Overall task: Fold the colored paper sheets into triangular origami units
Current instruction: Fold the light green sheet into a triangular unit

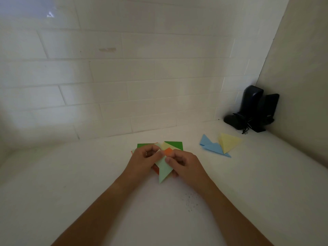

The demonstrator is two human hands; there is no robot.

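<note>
Two bare forearms reaching in from the near edge, meeting over a white counter (71, 174). Left hand (143, 160) curled, fingertips pinching the upper edge of a pale green folded paper (164, 170). Right hand (184, 164) likewise curled, thumb and fingers gripping the same piece from the other side. Pale green folded paper held between both, narrow point aimed toward the viewer. Just beyond and partly under the hands, a loose stack of colored sheets (174, 145): dark green, orange, pale yellow, a red edge showing. Farther right, well apart, a blue folded unit (211, 146) touching a yellow folded unit (229, 142). Farthest back, in the corner against the white tiled wall (124, 77), two dark speakers (255, 109) with tangled cord.
</note>
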